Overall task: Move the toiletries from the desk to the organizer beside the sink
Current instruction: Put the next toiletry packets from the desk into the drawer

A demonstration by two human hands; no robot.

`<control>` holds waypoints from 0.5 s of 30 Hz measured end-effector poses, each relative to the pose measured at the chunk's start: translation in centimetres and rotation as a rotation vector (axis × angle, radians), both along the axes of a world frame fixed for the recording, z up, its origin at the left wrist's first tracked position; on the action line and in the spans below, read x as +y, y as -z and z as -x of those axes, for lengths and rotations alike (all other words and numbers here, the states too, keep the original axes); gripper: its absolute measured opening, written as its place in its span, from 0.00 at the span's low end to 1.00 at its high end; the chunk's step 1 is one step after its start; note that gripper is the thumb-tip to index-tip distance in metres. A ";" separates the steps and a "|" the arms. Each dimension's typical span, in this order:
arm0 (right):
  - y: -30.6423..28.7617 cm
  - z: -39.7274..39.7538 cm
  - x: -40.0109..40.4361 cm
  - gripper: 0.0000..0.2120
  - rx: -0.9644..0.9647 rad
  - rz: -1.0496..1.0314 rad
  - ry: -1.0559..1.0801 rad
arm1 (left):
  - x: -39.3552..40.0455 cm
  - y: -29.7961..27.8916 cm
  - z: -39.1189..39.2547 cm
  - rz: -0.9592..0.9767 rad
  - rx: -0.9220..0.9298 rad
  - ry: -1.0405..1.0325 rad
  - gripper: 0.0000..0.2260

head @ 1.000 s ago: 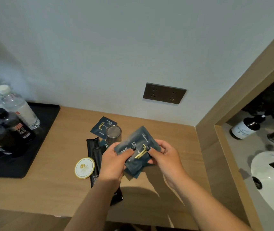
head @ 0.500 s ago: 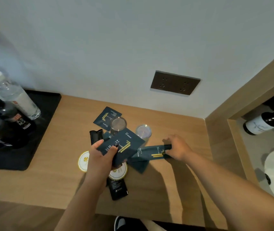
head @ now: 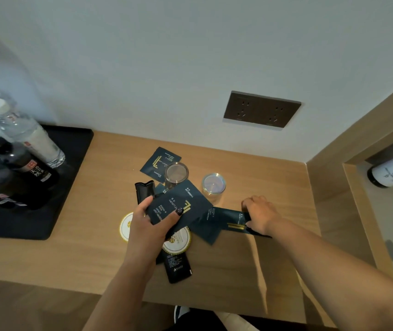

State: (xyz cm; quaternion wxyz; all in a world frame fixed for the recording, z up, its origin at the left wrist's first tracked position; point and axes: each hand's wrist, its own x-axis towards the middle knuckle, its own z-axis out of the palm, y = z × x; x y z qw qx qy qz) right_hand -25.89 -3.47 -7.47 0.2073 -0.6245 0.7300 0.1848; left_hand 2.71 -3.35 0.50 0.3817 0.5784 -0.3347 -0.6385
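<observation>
Holding a shower cap sachet (head: 178, 206) pinched in my left hand (head: 147, 225) above the desk (head: 250, 271) | right hand (head: 260, 215) fingers clamped on a long flat packet (head: 233, 223) lying there | both look light, floppy, kinda slick, so grab edges | organizer not in view

Head view, steeply down — desk (head: 250, 271) seemingly near

Dark teal sachet (head: 178, 206) with gold stripes, lifted and tilted over the pile. Long teal packet (head: 229, 219) lies flat on the desk, a square teal sachet (head: 206, 229) beside it. Another sachet (head: 159, 161) lies further back. Two round white-and-gold discs (head: 177, 240) and black sachets (head: 176, 266) lie in front. Two clear lidded jars (head: 213, 185) stand upright.
</observation>
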 end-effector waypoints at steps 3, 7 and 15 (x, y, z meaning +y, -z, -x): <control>-0.2 0.1 0.6 0.17 0.017 -0.031 -0.047 | 0.1 0.0 -0.2 -0.016 -0.011 -0.024 0.25; -0.6 -0.1 2.5 0.08 -0.164 0.022 0.056 | 0.6 0.0 0.2 -0.031 0.003 -0.053 0.18; -5.1 -1.3 7.9 0.05 -0.569 0.375 0.436 | 0.5 -1.1 2.6 0.019 0.150 -0.036 0.14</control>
